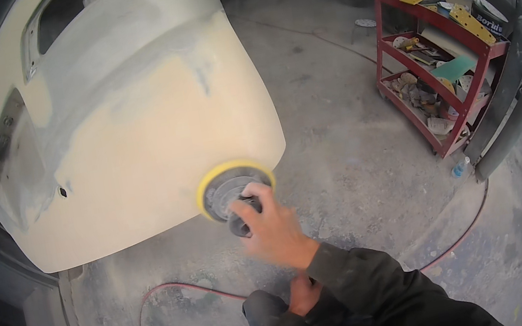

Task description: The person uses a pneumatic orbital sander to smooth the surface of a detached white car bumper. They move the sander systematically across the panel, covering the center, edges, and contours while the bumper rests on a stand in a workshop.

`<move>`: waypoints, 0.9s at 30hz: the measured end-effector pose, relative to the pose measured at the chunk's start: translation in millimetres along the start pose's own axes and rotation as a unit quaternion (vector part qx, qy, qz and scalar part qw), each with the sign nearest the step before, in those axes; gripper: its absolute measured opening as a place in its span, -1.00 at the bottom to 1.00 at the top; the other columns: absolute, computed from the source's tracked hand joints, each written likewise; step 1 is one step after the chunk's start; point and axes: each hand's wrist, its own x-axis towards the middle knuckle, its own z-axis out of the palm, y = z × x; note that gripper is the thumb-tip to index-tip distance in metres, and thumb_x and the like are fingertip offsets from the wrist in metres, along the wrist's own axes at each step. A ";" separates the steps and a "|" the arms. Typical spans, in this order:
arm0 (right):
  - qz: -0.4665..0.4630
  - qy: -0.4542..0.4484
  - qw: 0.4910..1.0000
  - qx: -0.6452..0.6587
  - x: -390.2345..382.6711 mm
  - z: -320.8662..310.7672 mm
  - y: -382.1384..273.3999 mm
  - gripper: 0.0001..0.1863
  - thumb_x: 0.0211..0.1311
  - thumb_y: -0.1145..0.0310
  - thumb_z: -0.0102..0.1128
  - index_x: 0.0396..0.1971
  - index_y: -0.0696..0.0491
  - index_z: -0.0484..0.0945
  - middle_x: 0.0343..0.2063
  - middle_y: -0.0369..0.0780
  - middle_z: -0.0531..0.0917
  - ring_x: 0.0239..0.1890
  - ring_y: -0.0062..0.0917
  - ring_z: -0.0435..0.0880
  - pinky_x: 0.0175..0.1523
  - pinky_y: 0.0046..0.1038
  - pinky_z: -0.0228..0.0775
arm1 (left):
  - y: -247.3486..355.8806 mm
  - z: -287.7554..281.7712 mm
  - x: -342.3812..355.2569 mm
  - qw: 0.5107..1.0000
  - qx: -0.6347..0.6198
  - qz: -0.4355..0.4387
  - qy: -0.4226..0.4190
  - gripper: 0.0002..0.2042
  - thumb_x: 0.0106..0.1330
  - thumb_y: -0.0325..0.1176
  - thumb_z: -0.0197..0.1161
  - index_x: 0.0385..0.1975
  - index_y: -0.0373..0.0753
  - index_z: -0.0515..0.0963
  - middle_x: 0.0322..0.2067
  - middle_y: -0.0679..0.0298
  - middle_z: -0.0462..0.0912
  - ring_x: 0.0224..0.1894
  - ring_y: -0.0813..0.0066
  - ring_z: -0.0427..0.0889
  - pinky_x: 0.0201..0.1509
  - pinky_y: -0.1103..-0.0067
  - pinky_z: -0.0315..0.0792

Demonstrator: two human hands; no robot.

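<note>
My right hand point(273, 229) is closed around the top of a round sander point(219, 193) with a dark body and a yellow-edged pad. The sander is at the lower right edge of a large car body panel point(156, 145), coated cream with greyish sanded patches. Whether the pad touches the panel's surface I cannot tell. Below the right wrist, close to a dark rounded shape that may be my knee point(263, 311), is my left hand point(304, 295). The right sleeve partly covers it, and its fingers are hidden.
A red three-tier cart point(453, 85) stands at right, loaded with sanding discs, tools and a black bucket point(489, 16). A reddish hose point(152, 293) loops across the dusty concrete floor point(334, 151). A small clear bottle point(460, 167) sits by the cart's foot.
</note>
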 end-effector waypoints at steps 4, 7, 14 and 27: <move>0.062 0.080 0.995 0.023 1.1 -23.2 36.0 -0.35 -0.09 0.42 0.57 0.06 -0.05 0.45 0.04 -0.15 0.46 -0.20 -0.32 0.66 -0.24 -0.32 0.55 | 31.8 -5.7 1.2 0.995 -0.026 -0.099 -0.006 -0.59 0.35 -0.25 0.39 0.09 -0.28 0.46 -0.50 0.01 0.63 -0.40 -0.14 0.68 -0.30 0.15 0.51; 0.150 0.110 0.976 0.112 14.2 -43.6 62.8 -0.35 -0.04 0.38 0.59 0.06 0.01 0.43 0.01 -0.14 0.47 -0.16 -0.40 0.58 -0.13 -0.37 0.50 | 55.9 -18.4 -0.8 0.990 -0.052 -0.129 0.006 -0.60 0.37 -0.24 0.38 0.08 -0.28 0.44 -0.53 0.01 0.62 -0.43 -0.13 0.67 -0.32 0.15 0.50; 0.175 0.048 0.980 0.085 6.7 -41.6 35.1 -0.36 0.01 0.34 0.58 0.08 0.03 0.41 -0.01 -0.13 0.50 -0.04 -0.32 0.61 0.02 -0.31 0.51 | 48.1 -6.5 -6.6 0.987 -0.033 -0.157 0.003 -0.55 0.36 -0.24 0.38 0.12 -0.29 0.40 -0.55 0.01 0.61 -0.43 -0.14 0.68 -0.30 0.16 0.52; 0.123 0.109 0.983 0.084 68.6 -76.6 67.6 -0.41 0.02 0.33 0.59 0.01 0.03 0.43 -0.06 -0.20 0.46 -0.47 -0.49 0.48 -0.31 -0.39 0.44 | 104.8 -14.9 33.5 0.993 -0.059 -0.098 0.004 -0.59 0.33 -0.33 0.40 0.11 -0.26 0.46 -0.50 0.14 0.61 -0.46 0.16 0.69 -0.30 0.31 0.53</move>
